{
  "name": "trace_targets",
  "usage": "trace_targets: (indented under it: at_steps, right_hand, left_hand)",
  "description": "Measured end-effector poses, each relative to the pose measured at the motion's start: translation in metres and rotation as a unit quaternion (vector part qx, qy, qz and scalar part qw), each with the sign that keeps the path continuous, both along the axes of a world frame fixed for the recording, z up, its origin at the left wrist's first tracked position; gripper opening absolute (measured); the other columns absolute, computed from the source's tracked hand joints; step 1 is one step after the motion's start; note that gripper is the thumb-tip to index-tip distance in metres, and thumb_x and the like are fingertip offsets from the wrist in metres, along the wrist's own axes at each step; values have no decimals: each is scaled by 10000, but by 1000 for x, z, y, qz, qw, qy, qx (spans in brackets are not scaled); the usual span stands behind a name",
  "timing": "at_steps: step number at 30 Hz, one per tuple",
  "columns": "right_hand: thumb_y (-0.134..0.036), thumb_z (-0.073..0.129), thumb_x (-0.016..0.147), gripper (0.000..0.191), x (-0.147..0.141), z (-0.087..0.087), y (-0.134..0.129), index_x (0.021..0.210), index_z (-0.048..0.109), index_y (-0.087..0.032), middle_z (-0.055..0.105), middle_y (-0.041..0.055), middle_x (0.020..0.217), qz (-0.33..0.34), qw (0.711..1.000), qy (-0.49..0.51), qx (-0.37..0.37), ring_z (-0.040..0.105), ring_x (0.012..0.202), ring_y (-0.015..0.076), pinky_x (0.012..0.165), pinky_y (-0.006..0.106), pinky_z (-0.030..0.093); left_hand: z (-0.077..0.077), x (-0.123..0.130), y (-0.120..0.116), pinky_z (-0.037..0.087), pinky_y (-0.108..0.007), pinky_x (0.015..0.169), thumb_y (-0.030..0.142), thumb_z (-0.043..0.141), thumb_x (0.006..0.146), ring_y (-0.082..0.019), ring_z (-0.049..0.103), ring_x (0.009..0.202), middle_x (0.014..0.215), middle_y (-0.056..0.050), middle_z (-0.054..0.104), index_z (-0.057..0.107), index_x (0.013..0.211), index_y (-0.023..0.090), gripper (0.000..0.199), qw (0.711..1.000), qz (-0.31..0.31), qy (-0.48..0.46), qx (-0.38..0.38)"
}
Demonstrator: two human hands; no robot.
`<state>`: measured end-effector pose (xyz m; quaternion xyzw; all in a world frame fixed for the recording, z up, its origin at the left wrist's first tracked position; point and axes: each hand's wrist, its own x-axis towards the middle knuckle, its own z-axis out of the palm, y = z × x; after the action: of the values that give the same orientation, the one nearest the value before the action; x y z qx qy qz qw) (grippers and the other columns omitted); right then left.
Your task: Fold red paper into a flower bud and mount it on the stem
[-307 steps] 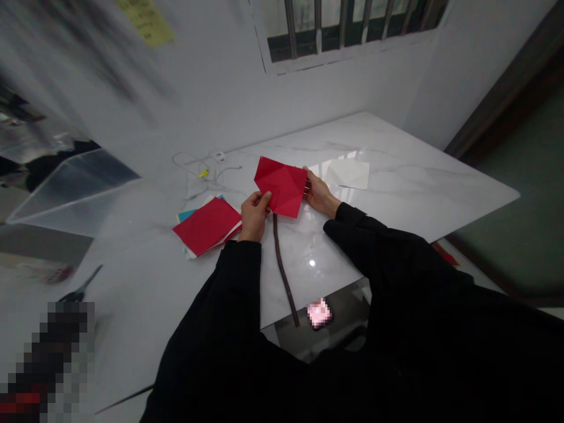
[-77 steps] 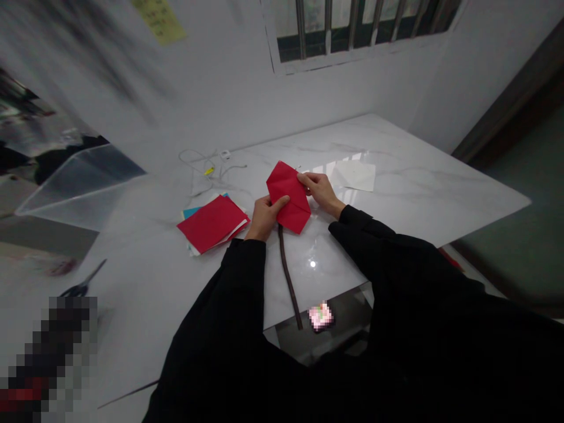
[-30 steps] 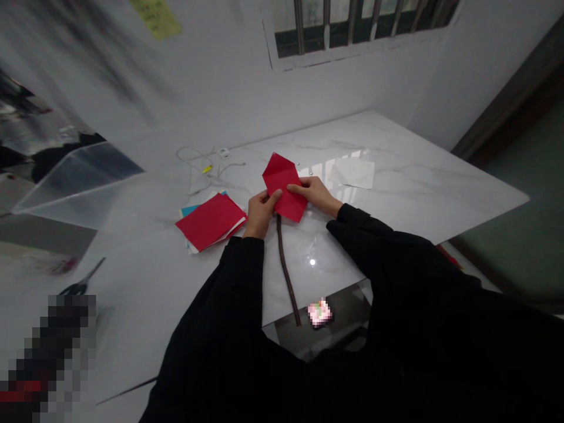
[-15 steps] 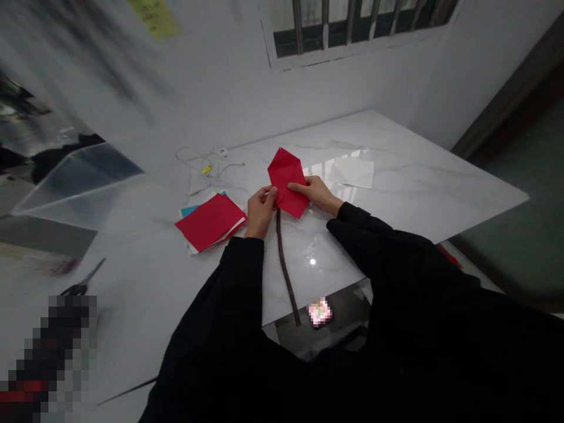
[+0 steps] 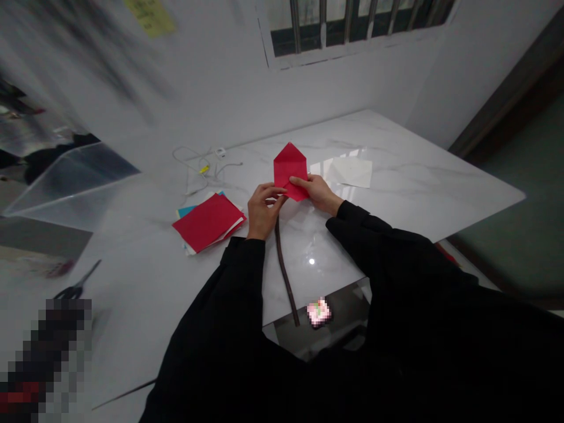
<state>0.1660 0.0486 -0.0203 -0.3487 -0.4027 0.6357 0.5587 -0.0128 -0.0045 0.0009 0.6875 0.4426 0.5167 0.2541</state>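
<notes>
A folded red paper [image 5: 289,167] with a pointed top is held up over the white marble-patterned table [image 5: 409,194]. My right hand [image 5: 321,192] grips its right side, thumb on the front face and the other fingers behind. At its lower left edge, my left hand [image 5: 264,210] has thumb and fingertips pinched on the paper. Left of my left hand lies a stack of red, white and blue paper sheets [image 5: 209,223]. A thin dark brown stick [image 5: 284,270] runs from below my left hand past the table's front edge.
White cables [image 5: 189,167] with a yellow tag lie near the wall. To the right is a white paper [image 5: 356,171]. Scissors [image 5: 79,286] rest at the left, near a clear plastic sheet [image 5: 74,188]. A barred window [image 5: 348,26] is above.
The red paper has turned more upright, its point now straight up, and its lower part shows less. My left hand's fingers have shifted right along its lower edge.
</notes>
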Motion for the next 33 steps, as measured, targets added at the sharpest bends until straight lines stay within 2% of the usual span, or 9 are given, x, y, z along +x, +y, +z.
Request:
trace_targets:
  at_steps: [4, 8, 12, 15, 21, 23, 26, 29, 33]
  right_hand:
    - [-402, 931, 752, 352, -1, 1, 0, 935, 783, -141, 814, 89, 972, 9, 1000, -25, 5, 739, 849, 158, 856, 288, 593]
    - [-446, 934, 739, 389, -1, -1, 1, 930, 784, -143, 808, 80, 954, 17, 999, -39, 17, 728, 836, 160, 830, 289, 585]
    - [-436, 929, 758, 371, -1, -1, 1, 937, 778, -149, 804, 73, 940, 16, 999, -43, 23, 722, 821, 160, 805, 289, 586]
    - [-393, 930, 766, 327, -2, 2, -2, 900, 759, -147, 797, 69, 906, 18, 999, -37, 15, 713, 788, 154, 765, 280, 588]
    - [-278, 923, 771, 239, -3, 8, -6, 888, 747, -167, 800, 55, 911, 29, 999, -33, -16, 725, 809, 159, 758, 279, 608]
    - [-273, 929, 769, 242, -3, 6, -5, 896, 753, -166, 800, 58, 918, 34, 999, -41, -9, 724, 805, 163, 778, 296, 614]
    - [-291, 931, 774, 241, -4, 0, -1, 880, 756, -165, 793, 57, 898, 39, 998, -56, 4, 711, 783, 168, 797, 323, 620]
    - [-326, 943, 761, 259, -3, -5, 2, 861, 757, -176, 779, 53, 849, 42, 996, -75, 17, 702, 780, 186, 788, 343, 623]
    - [-368, 985, 703, 325, -2, -4, 0, 871, 766, -196, 762, 54, 802, 66, 992, -98, 37, 703, 810, 227, 760, 367, 621]
  left_hand:
    - [1, 4, 0, 590, -302, 784, 438, 850, 840, -154, 672, 888, 1234, -83, 662, 784, 897, 206, 248, 999, 30, -32, -20]
    - [1, 8, 0, 593, -311, 821, 392, 870, 800, -178, 704, 963, 1277, -91, 664, 735, 928, 199, 268, 995, 30, -82, -46]
    - [1, 11, 1, 584, -312, 811, 353, 843, 792, -173, 708, 892, 1142, -60, 723, 707, 1008, 220, 288, 989, 14, -127, -71]
    - [1, 10, 2, 579, -315, 800, 367, 839, 777, -166, 698, 821, 1025, -36, 727, 696, 976, 212, 290, 985, 20, -155, -79]
    - [0, 7, 3, 585, -341, 866, 421, 833, 763, -191, 706, 886, 971, -24, 715, 671, 961, 215, 329, 979, 41, -176, -94]
    - [0, 8, 3, 589, -351, 880, 434, 847, 748, -206, 717, 945, 1041, -43, 729, 663, 1005, 221, 381, 979, 33, -181, -92]
    - [-1, 8, 3, 594, -375, 912, 435, 888, 720, -236, 736, 1024, 1128, -74, 749, 656, 1179, 246, 548, 978, 15, -188, -91]
    - [-6, 6, 7, 602, -396, 936, 444, 918, 712, -245, 755, 1012, 1104, -81, 766, 602, 1373, 271, 753, 974, 7, -205, -92]
    - [-19, -1, 17, 626, -384, 895, 479, 939, 720, -237, 772, 920, 1026, -80, 782, 565, 1439, 261, 840, 969, 0, -232, -83]
